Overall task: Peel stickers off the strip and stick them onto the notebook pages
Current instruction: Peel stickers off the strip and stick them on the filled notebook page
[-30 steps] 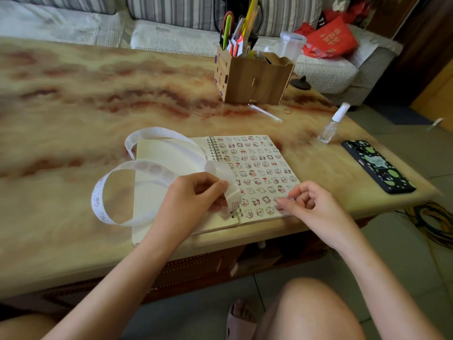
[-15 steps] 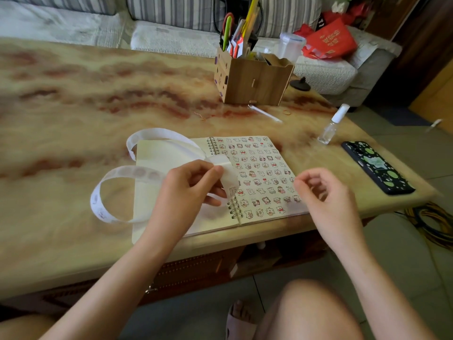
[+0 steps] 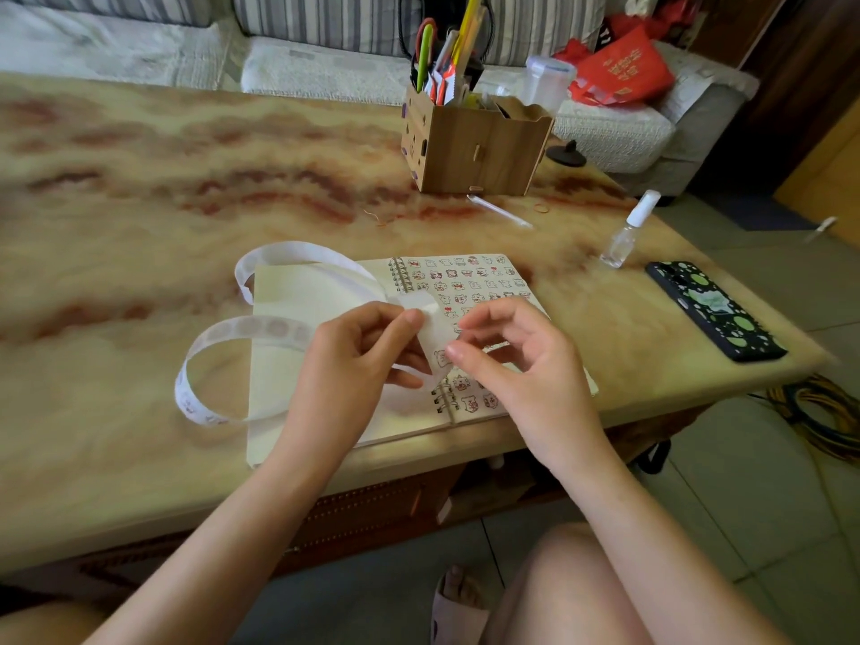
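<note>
Because a sticker lifts cleanly only off taut backing, my left hand [image 3: 353,360] pinches the long white paper sticker strip [image 3: 251,329] between thumb and forefinger, with the other fingers curled beneath. From that pinch the strip trails away to the left of the hand in two loose loops. They lie partly on the blank left page and partly on the tan, red-veined marble desk [image 3: 139,216], and I judge this slack lets me feed the strip along.

My right hand [image 3: 521,365] sits just right of the left, its fingers half curled. Thumb and forefinger tips are close together at the strip's free end, which looks to me like the approach for peeling the next sticker.

A cream spiral-bound notebook [image 3: 298,295] lies open directly beneath both hands, so a peeled sticker has little way to travel. Its right page is covered in rows of small cartoon stickers.

Blur hides whether my right fingertips grip a sticker or merely touch the paper; I cannot tell. That hand also covers the near part of the right page, so any free space there is unseen, and the sticker drawings are too small to make out.

Beyond both hands stands a brown wooden pen box [image 3: 474,151]. Well to the right of my right hand lie a small clear spray bottle [image 3: 628,230] and a dark phone with green spots [image 3: 714,309].
</note>
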Action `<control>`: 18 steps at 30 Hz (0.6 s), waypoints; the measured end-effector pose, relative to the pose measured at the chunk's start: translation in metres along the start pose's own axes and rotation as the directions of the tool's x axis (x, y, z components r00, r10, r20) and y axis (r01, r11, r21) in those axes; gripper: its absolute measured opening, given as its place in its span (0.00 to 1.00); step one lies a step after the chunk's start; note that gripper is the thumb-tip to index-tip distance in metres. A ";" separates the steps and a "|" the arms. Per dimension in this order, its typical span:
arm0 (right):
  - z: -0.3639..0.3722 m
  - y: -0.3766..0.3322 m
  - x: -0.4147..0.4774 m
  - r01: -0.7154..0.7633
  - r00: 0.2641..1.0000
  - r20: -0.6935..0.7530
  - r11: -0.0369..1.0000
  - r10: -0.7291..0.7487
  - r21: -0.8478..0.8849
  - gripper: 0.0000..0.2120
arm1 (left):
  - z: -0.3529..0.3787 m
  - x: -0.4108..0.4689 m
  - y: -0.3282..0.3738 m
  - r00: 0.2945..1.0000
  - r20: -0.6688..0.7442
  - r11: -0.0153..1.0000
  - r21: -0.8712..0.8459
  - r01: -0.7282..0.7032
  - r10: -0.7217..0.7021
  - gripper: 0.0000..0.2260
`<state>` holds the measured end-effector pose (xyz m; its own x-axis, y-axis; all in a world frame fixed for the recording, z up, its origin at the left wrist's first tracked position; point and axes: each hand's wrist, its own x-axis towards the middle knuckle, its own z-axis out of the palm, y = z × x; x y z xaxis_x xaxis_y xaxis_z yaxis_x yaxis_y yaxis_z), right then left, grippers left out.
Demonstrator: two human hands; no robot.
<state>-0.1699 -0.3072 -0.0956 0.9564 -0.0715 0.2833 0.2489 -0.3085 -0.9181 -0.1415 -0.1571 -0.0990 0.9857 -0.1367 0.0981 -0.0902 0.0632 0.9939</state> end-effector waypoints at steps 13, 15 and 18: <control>-0.004 0.006 -0.002 0.059 0.997 -0.035 0.993 -0.063 -0.104 0.04 | 0.001 -0.002 -0.003 0.991 0.108 0.997 0.025 0.072 -0.074 0.07; -0.003 0.007 -0.002 0.059 0.998 -0.033 0.992 -0.062 -0.110 0.03 | 0.001 -0.002 -0.003 0.991 0.111 0.997 0.036 0.068 -0.071 0.07; -0.003 0.008 -0.002 0.073 0.996 -0.030 0.988 -0.078 -0.139 0.03 | 0.001 -0.002 -0.003 0.992 0.109 0.997 0.042 0.059 -0.063 0.07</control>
<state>-0.1697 -0.3122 -0.1028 0.9290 -0.0761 0.3622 0.2943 -0.4416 -0.8476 -0.1429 -0.1584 -0.1025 0.9680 -0.2477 0.0398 -0.0377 0.0133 0.9992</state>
